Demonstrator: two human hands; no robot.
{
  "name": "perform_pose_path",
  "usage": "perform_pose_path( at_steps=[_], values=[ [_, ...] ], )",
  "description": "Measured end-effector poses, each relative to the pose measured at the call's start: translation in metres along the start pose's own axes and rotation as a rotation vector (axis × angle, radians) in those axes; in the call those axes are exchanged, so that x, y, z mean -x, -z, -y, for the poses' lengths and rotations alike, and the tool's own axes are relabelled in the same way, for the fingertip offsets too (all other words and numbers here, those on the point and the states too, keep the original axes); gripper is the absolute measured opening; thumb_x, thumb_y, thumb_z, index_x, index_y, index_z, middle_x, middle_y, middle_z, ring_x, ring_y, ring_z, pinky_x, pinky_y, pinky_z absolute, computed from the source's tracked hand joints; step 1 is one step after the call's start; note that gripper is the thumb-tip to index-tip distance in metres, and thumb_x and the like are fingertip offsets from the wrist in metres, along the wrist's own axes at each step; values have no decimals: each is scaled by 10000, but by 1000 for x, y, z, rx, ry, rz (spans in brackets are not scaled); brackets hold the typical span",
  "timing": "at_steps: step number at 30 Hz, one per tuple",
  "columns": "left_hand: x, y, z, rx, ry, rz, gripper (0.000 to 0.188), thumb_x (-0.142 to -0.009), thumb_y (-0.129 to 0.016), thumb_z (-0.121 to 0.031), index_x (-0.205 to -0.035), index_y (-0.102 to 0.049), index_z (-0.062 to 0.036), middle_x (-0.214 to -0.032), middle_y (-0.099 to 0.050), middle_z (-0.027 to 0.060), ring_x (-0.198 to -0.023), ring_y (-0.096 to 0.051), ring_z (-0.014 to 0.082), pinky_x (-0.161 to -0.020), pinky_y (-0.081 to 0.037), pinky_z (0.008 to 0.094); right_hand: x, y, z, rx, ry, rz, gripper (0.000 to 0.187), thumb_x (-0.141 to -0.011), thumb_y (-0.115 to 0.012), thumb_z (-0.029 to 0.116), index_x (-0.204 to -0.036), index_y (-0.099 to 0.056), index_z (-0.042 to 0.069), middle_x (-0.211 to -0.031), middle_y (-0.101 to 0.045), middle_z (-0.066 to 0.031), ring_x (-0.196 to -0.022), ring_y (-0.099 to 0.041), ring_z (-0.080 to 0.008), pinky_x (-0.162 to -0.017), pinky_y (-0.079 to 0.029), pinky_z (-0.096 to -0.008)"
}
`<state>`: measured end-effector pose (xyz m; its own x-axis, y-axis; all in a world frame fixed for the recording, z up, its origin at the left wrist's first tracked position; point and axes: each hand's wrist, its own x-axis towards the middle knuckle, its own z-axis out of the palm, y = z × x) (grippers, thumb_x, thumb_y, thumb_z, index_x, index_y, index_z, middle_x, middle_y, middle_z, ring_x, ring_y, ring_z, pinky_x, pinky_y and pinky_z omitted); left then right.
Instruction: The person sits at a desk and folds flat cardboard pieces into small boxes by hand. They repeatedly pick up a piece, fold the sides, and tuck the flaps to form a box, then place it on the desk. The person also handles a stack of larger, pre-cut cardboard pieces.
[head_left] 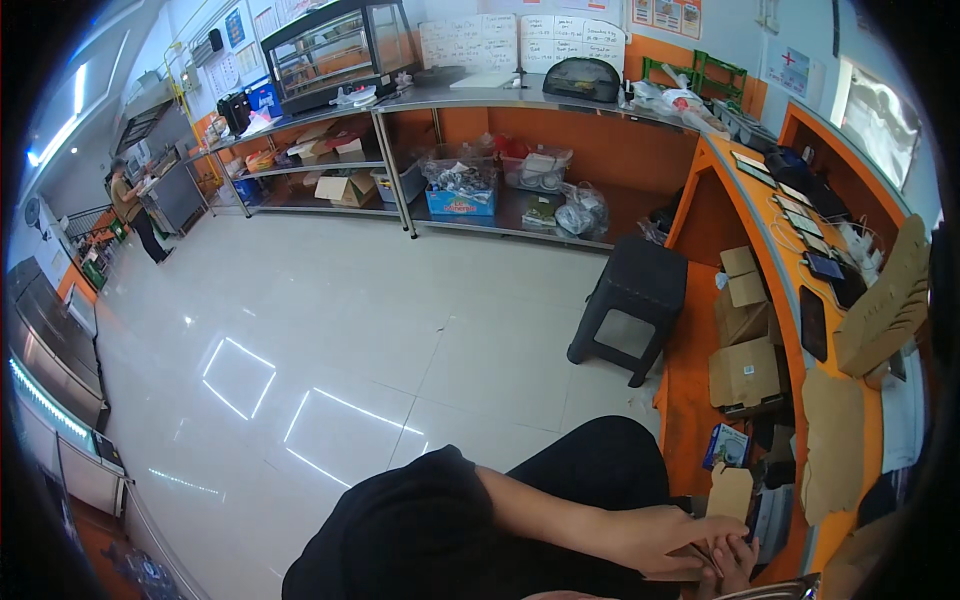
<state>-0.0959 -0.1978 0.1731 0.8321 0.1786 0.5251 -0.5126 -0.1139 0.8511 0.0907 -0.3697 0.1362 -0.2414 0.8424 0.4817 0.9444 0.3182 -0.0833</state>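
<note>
My left hand (655, 537) reaches across to the right, its forearm bare below a black sleeve. The fingers close around a small brown piece that looks like cardboard (687, 556). Against it curl the fingers of my right hand (735, 560); both hands touch each other at the lower right. How far the piece extends is hidden by the hands and the picture's edge. Just beyond the hands stands a tan cardboard flap (731, 492); I cannot tell whether it joins the held piece. A flat cardboard sheet (833, 445) lies on the orange counter (812, 375) beside me.
An upright folded cardboard piece (888, 300), a dark phone (813, 323) and several tablets (797, 213) occupy the counter. Cardboard boxes (748, 375) fill its lower shelf. A black stool (635, 300) stands ahead. A steel table (450, 97) lines the back; a person (130, 205) stands far left.
</note>
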Motion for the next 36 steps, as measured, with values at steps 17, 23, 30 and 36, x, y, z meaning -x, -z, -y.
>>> perform_pose_path(
  at_steps=[17, 23, 30, 36],
  values=[
    [1, 45, 16, -493, 152, 29, 602, -730, -653, -64, -1290, -433, -50, -860, -638, 99, -792, -575, 293, -765, -424, 376, -92, -17, 57, -118, -657, -410, 135, -802, -584, 183, -837, -697, 120, -904, -685, -25, -929, -621, -191, -1013, -281, -441],
    [-15, 32, 18, -326, 231, -30, 547, -707, -611, 37, -1234, -497, -59, -879, -660, 98, -732, -601, 248, -720, -455, 309, -88, -13, 57, 86, -623, -485, 165, -741, -623, 113, -858, -677, 215, -863, -688, 55, -864, -632, -87, -1010, -261, -394],
    [-3, 39, 30, -319, -28, -27, 285, -742, -669, 15, -1017, -605, -25, -931, -652, 109, -867, -625, 179, -742, -478, 269, -74, -15, 58, -107, -624, -650, 314, -678, -714, 199, -980, -629, 191, -1059, -635, 12, -1101, -531, -195, -1039, -197, -432],
    [-5, 39, 29, -48, 220, -143, 249, -786, -672, -16, -1015, -581, 14, -936, -639, 111, -859, -617, 147, -751, -483, 246, -57, -2, 40, -139, -745, -403, 509, -672, -730, 276, -1132, -558, 143, -1247, -523, -58, -1229, -412, -275, -1049, -187, -485]
  ],
)
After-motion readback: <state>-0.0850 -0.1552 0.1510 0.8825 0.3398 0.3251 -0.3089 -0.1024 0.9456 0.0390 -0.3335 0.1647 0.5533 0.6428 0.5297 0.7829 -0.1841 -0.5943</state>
